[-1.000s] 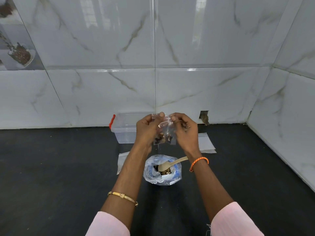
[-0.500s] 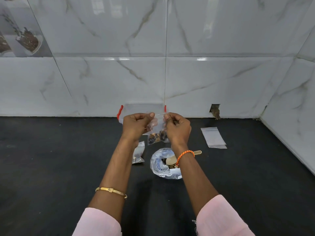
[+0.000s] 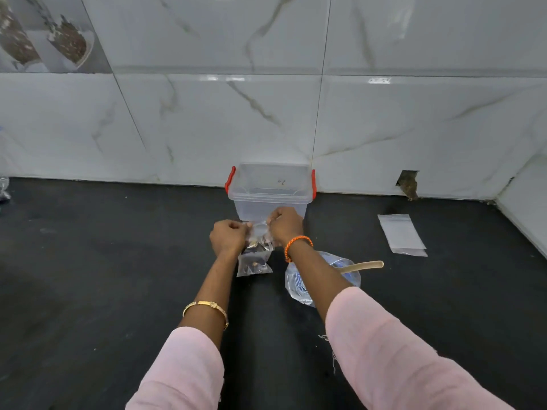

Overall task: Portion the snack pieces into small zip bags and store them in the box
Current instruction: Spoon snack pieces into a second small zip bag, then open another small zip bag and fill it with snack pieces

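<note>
My left hand and my right hand pinch the top edge of a small clear zip bag with dark snack pieces in it. The bag hangs just in front of the clear plastic box with red clips, which stands open against the wall. A second small zip bag with a few pieces lies on the black counter right under my hands. The larger snack bag sits to the right, partly hidden by my right forearm, with a wooden spoon sticking out of it.
Flat empty zip bags lie on the counter at the right. A white marble-tiled wall runs along the back and the right side, with a small hole at its base. Something clear shows at the far left edge.
Both hands have lowered with the filled bag toward the counter in front of the box. The camera view has tilted, so the whole box shows now.
</note>
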`<state>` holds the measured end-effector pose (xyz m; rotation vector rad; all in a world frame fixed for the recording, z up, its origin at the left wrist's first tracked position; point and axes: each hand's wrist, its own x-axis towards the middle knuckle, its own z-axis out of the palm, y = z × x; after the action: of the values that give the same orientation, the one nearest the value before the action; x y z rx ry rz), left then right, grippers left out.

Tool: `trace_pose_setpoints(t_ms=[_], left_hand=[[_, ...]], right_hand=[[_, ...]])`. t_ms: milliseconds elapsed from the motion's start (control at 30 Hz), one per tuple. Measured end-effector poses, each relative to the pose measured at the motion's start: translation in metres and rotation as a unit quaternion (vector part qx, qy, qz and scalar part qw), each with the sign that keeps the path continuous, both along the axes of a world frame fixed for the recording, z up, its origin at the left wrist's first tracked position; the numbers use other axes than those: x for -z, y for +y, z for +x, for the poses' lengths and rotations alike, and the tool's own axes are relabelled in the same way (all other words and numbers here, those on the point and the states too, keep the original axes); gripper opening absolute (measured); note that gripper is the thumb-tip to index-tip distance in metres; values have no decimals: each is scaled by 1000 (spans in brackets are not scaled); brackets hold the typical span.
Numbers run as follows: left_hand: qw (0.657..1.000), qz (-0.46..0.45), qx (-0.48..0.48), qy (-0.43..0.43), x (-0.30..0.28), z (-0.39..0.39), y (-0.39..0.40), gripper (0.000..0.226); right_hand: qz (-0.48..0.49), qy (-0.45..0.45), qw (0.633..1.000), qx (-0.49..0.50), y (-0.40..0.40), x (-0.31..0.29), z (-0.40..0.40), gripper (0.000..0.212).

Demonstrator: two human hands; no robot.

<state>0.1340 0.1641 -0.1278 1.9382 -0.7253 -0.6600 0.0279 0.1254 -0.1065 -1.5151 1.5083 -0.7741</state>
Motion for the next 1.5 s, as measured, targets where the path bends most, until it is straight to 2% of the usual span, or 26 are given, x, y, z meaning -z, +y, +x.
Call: trace_pose_setpoints(t_ms=[133, 267, 367, 467, 567, 633, 700, 767, 800, 833, 933, 1033, 1133, 1233, 1367, 1433, 1500], left_hand=[[996, 39, -11, -74, 26, -5, 0, 16], [978, 61, 0, -199, 32, -8, 2, 17], [969, 74, 17, -234, 33, -4, 5, 23], [970, 66, 12, -232, 24, -1, 5, 27], [980, 26, 0, -196, -7, -8, -4, 25], [984, -18, 36, -174, -39, -29, -17, 20], [979, -78, 130, -139, -65, -67, -35, 20], [959, -97, 257, -71, -78, -115, -51, 18], [943, -76, 320, -42, -79, -139, -59, 18], [925, -47, 376, -38, -75, -161, -66, 17], [866, 26, 481, -135, -54, -220, -84, 21], [825, 106, 517, -200, -26, -248, -95, 29], [786, 154, 527, -285, -4, -258, -104, 37], [784, 161, 523, -293, 1, -261, -106, 42], [786, 176, 529, -267, 5, -258, -106, 45], [810, 172, 520, -208, 0, -255, -106, 48], [859, 130, 483, -104, -12, -248, -105, 54]], right_hand=[[25, 59, 998, 8, -1, 27, 11, 23], [-11, 187, 981, -50, 5, 36, 14, 28], [-22, 212, 976, -52, 7, 37, 14, 34], [3, 182, 982, -44, 4, 21, 13, 32], [-51, 100, 994, 2, -8, -20, -8, 23], [-71, 8, 996, 53, -19, -52, -40, 18], [-56, -73, 989, 114, -30, -68, -88, 20], [-32, -58, 984, 163, -43, -63, -143, 18], [-11, -24, 981, 191, -48, -57, -169, 9], [12, 14, 974, 226, -51, -49, -192, 12], [83, 101, 946, 296, -49, -23, -245, 36], [118, 143, 938, 294, -43, -1, -262, 44], [133, 146, 939, 282, -47, 12, -261, 48], [138, 121, 936, 300, -55, 20, -265, 43], [111, 95, 942, 301, -54, 19, -273, 21], [92, 72, 949, 291, -49, 11, -276, 17], [65, 27, 955, 287, -41, -4, -278, 16]])
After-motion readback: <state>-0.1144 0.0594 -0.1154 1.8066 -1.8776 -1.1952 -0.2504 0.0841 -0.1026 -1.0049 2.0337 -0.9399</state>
